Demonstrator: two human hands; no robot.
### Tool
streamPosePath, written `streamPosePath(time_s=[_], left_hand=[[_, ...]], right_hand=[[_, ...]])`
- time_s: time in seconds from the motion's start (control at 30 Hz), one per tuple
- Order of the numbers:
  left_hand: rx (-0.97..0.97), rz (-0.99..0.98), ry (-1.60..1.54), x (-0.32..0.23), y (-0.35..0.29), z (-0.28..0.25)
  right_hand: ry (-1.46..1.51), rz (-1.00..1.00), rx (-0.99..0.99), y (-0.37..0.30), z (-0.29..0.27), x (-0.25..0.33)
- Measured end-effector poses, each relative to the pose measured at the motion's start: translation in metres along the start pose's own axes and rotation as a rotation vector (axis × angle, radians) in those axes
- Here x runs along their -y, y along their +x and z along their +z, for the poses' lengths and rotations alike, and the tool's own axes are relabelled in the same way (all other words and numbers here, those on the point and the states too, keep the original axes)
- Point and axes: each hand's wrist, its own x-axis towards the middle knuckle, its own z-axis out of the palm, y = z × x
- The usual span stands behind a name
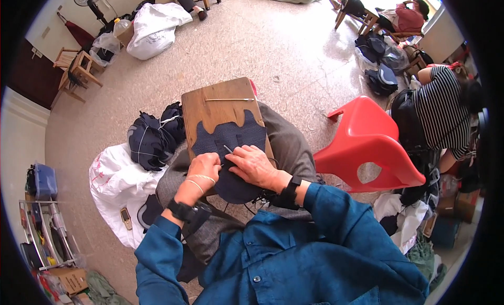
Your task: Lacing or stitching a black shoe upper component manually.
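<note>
A wooden board (215, 89) rests on my lap, with a navy fabric piece (229, 133) with a scalloped far edge spread over it. My left hand (205, 167) is closed, its fingers pinching the fabric's left part near the middle. My right hand (254, 165) lies over the fabric's right part, fingers closed around a thin metal needle-like tool (228, 149) whose tip points up and left. Its lower end is hidden by my fingers. Across the far part of the board lies a slim pale stick (229, 99). Darker fabric hangs below my hands.
Tied bundles of dark pieces (149, 139) and a white bag (113, 171) with a phone (126, 219) lie at my left. A red plastic chair (367, 142) stands at right, beside a person in a striped top (441, 108). Another person (409, 18) sits farther back.
</note>
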Motion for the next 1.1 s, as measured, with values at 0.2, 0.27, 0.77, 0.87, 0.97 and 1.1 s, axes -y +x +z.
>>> streamPosePath(time_s=[0.2, 0.27, 0.77, 0.87, 0.97, 1.1], left_hand=[[-0.217, 0.442, 0.359, -0.007, -0.009, 0.002], [-0.246, 0.387, 0.246, -0.001, -0.011, 0.007], [-0.33, 0.13, 0.046, -0.016, -0.012, 0.018], [-0.333, 0.104, 0.04, -0.012, -0.012, 0.014], [-0.354, 0.056, 0.01, -0.006, -0.021, 0.011], [-0.31, -0.008, -0.045, -0.009, -0.024, 0.016]], right_hand=[[0.03, -0.014, -0.018, 0.003, -0.003, 0.001], [0.03, -0.007, -0.004, 0.002, -0.002, 0.001], [0.111, 0.013, -0.092, -0.001, -0.003, 0.004], [0.13, 0.043, -0.051, -0.003, -0.003, 0.0], [0.145, 0.059, -0.055, -0.005, -0.005, 0.0], [0.166, 0.04, -0.088, -0.005, -0.004, -0.001]])
